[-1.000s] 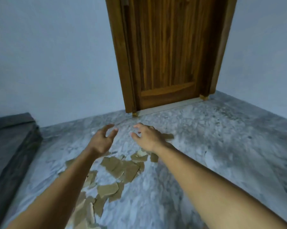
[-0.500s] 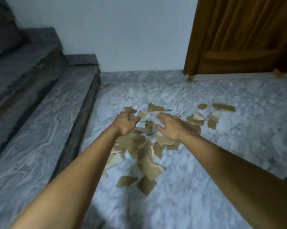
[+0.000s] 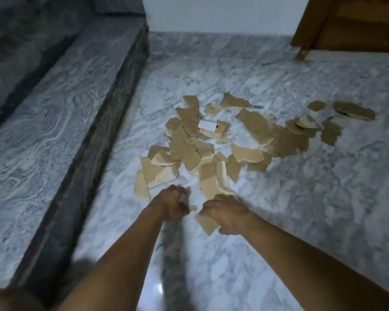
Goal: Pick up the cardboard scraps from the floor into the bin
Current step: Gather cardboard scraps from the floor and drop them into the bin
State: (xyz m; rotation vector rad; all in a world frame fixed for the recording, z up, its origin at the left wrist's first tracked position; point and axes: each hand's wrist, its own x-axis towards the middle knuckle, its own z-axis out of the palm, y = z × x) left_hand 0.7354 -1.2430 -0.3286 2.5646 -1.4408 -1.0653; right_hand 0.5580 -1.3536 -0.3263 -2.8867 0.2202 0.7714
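Observation:
Several torn tan cardboard scraps (image 3: 251, 122) lie in a loose pile on the marble floor, spreading right toward the door. My left hand (image 3: 173, 204) is at the near edge of the pile, blurred, fingers curled tight, with a small tan scrap tip (image 3: 192, 207) showing at its fingertips. My right hand (image 3: 228, 213) is beside it, palm down, fingers closed over a flat scrap (image 3: 208, 224) that sticks out beneath it. A scrap with a white label (image 3: 206, 125) sits mid-pile. No bin is in view.
Grey marble steps (image 3: 54, 122) run along the left, their dark riser edge (image 3: 103, 135) close to the pile. A wooden door and frame (image 3: 346, 25) stand at the top right against a pale wall (image 3: 220, 12). Bare marble floor (image 3: 323, 198) lies to the right.
The view has tilted down and nearer the floor. Both hands pulled back from the pile's middle to its near edge and closed over the two nearest scraps.

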